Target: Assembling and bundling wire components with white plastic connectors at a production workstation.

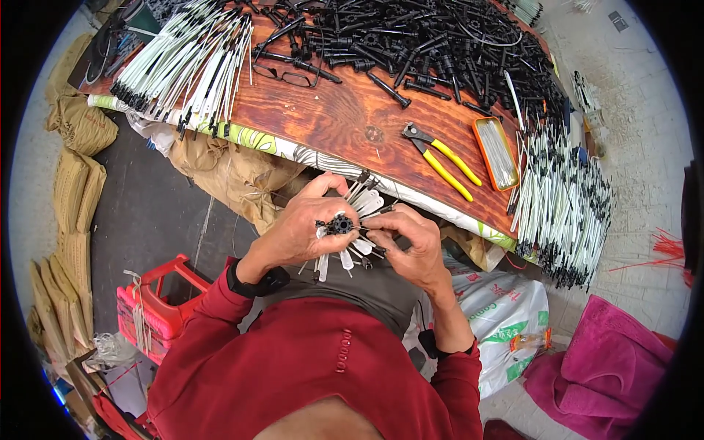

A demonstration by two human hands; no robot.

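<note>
Above my lap my left hand [299,224] is closed around a black round hub [339,224] with notches. White strips and thin rods with black ends [364,199] fan out around it, some poking out below the fingers. My right hand [412,242] is at the hub's right side, thumb and fingers pinched together among the rod ends. What lies in that pinch is too small and covered to name.
On the wooden table lie cutting pliers with yellow handles [449,163], an orange-rimmed tin of thin metal pins [497,154], eyeglasses [282,75] and a heap of black plastic parts [411,44]. Bundles of white rods [191,59] flank them. A red plastic stool [158,301] stands left.
</note>
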